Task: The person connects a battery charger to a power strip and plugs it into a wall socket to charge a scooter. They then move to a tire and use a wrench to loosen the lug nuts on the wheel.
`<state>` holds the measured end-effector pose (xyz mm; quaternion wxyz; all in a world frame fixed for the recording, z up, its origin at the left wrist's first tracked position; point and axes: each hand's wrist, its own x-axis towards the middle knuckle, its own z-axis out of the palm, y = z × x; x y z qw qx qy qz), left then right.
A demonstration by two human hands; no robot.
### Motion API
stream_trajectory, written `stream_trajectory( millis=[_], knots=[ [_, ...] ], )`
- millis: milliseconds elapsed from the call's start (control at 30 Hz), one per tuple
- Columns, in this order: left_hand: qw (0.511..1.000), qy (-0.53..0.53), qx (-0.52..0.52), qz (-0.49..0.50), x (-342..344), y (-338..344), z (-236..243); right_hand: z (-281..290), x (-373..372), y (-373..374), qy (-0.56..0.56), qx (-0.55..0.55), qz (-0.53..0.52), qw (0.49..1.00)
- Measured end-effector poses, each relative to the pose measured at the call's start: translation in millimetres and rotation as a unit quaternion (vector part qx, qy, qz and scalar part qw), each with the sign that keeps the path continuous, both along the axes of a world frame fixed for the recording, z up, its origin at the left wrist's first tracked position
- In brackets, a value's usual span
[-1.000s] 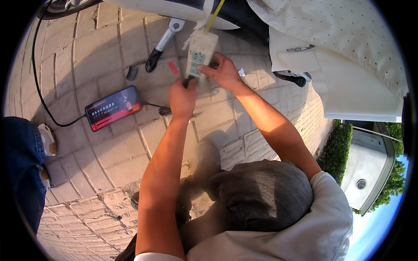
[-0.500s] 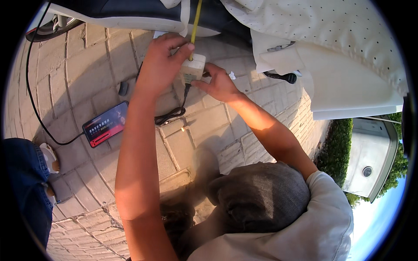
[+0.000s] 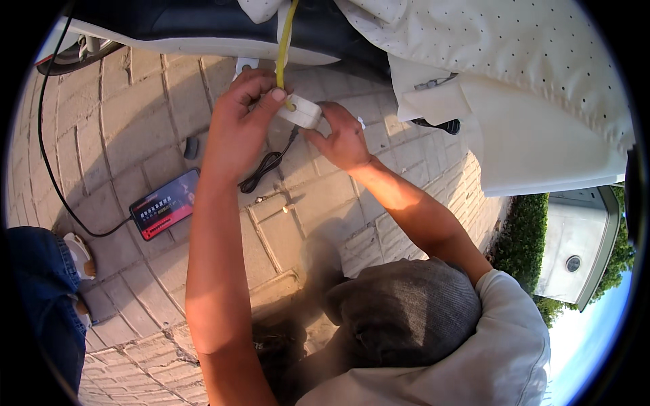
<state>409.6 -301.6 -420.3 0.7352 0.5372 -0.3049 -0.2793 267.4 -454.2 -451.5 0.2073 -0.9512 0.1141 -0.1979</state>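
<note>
My left hand (image 3: 246,122) grips the near end of a white power strip (image 3: 305,110), where a yellow cord (image 3: 284,47) enters it and rises to the top of the view. My right hand (image 3: 340,139) has its fingers round the right side of the strip, which is now turned end-on, so its socket face is hidden. A black coiled cable (image 3: 259,170) hangs from the strip's underside onto the paving. At the left, a phone (image 3: 162,201) with a lit screen lies with a long black cable (image 3: 68,203) attached.
A white and black vehicle (image 3: 169,30) with a wheel (image 3: 88,54) spans the top. Dotted white cover material (image 3: 528,88) hangs at the right. Another person's jeans and shoe (image 3: 44,284) are at the left. A small dark piece (image 3: 191,147) lies on the paving (image 3: 135,101).
My left hand has moved up and left to the cord end of the strip. The strip has been turned from socket-side up to end-on, and the black coiled cable shows more clearly below it.
</note>
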Motion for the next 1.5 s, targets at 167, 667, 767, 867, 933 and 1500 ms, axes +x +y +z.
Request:
stream_trajectory(
  millis=[167, 667, 767, 867, 933, 1500],
  knots=[
    [1.000, 0.004, -0.017, 0.012, 0, 2, -2, 2, 1, 5, -0.006, -0.021, 0.003, 1.000],
    [0.992, 0.063, 0.060, 0.095, -5, -1, -16, -8, -11, 9, 0.127, 0.161, -0.054, 0.977],
    [0.972, 0.009, 0.166, 0.165, -21, 13, -43, -9, -8, 7, 0.140, 0.260, -0.090, 0.951],
    [0.933, -0.138, 0.284, 0.173, -62, 23, -93, -7, -2, 4, 0.149, 0.286, -0.107, 0.940],
    [0.897, -0.225, 0.359, 0.125, -89, 14, -96, -20, -3, -8, 0.130, 0.313, -0.101, 0.935],
    [0.931, -0.149, 0.254, 0.214, -130, 29, -101, -37, -2, -39, 0.127, 0.081, -0.124, 0.981]
  ],
)
